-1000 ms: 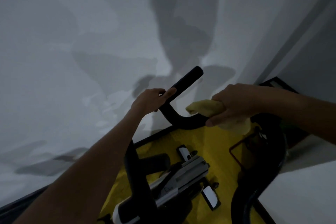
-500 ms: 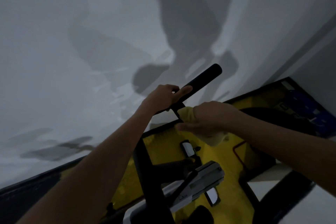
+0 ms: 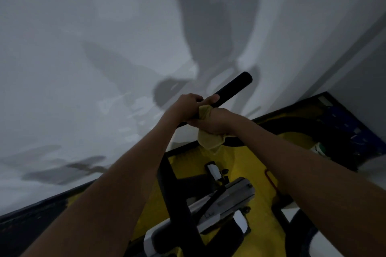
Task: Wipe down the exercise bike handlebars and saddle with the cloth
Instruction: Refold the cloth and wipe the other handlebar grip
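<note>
A black handlebar [image 3: 234, 88] of the exercise bike slants up to the right in front of a pale wall. My left hand [image 3: 188, 106] grips the bar just below its free end. Right beside it, touching it, my right hand [image 3: 215, 121] is closed on a yellow cloth [image 3: 208, 140] wrapped round the bar; a loose flap of cloth hangs below the fist. The bar's lower bend is hidden by both hands. The saddle is not in view.
Below the hands are the bike's black frame post [image 3: 177, 198], a grey and white mechanism [image 3: 225, 200] and a yellow floor mat [image 3: 261, 173] with a black border. A dark curved bar [image 3: 296, 125] and blue items [image 3: 355, 131] lie at the right. The wall stands close ahead.
My right hand has slid the cloth along the handlebar to the left and upward until it meets my left hand. The view has tilted, with the bar now higher in the frame.
</note>
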A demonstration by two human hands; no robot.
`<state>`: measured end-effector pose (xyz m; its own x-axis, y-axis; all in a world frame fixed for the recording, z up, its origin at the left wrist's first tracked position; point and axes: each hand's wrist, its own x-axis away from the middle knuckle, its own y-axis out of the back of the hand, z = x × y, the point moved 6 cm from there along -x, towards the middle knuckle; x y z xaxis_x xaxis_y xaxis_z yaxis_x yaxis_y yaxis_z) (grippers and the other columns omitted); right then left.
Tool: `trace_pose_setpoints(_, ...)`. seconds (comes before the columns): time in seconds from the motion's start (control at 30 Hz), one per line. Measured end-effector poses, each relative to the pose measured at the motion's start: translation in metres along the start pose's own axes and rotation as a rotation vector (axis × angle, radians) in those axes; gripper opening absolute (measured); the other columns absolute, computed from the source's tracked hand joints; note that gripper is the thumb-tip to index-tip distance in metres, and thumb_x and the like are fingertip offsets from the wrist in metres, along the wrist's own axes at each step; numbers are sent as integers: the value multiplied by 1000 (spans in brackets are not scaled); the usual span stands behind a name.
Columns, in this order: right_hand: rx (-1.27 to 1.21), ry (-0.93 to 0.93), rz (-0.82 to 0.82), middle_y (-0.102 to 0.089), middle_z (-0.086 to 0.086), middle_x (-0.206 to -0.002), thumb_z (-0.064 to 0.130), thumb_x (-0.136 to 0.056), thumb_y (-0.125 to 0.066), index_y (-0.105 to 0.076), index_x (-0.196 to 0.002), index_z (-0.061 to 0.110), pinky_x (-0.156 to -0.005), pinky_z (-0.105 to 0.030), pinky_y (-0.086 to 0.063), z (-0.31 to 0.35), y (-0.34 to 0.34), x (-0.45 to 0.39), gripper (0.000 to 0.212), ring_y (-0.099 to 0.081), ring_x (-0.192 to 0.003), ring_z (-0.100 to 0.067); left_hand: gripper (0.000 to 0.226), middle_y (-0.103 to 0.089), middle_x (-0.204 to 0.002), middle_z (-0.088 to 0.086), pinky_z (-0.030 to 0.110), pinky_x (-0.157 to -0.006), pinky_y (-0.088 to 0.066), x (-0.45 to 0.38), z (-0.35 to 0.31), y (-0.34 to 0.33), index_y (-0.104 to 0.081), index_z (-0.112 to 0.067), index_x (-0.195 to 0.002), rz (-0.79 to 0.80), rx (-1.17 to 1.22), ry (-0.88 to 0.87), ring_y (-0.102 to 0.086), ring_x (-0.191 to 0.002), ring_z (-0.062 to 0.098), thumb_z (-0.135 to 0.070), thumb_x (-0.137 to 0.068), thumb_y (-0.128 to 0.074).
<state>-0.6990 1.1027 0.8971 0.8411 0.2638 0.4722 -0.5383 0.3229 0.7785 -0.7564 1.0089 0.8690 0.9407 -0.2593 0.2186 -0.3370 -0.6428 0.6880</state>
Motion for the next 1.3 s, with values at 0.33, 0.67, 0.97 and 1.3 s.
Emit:
trace_pose_setpoints(0.33,643,52,-146,-58,-4,-92,84,-83,-45,-60,-119,13,-73,-34,-43,-3,21,90,81,-59,-87,-24,75,-65,-67,7,37,-64,-49,28,-21,0,-55,-20,-70,-51,-202,-89,-66,-67,23,-87,-83,-24)
trace_pose_setpoints(0.67,790,156,-60,-63,1,-90,91,-74,-44,-59,-107,21,-77,-33,-51,-43,74,129,79,-61,-83,-18,81,-63,-69,7,39,-72,-50,32,-28,0,-60,-14,-84,-90,-304,-83,-65,-70,22,-83,-88,-18)
trace_pose_setpoints(0.97,558,78,40,-58,14,-80,87,-77,-47,-51,-99,35,-61,-21,-43,-77,103,139,57,-56,-70,1,78,-63,-68,5,37,-70,-53,24,-23,2,-58,-19,-80,-52,-302,-77,-65,-64,20,-85,-86,-16)
trace_pose_setpoints(1.3,734,167,77,-56,8,-76,83,-86,-30,-60,-105,25,-60,-25,-35,-47,81,107,68,-51,-64,-6,76,-61,-61,-1,32,-67,-55,17,-5,4,-64,-30,-91,-15,-154,-58,-66,-52,14,-91,-79,-22)
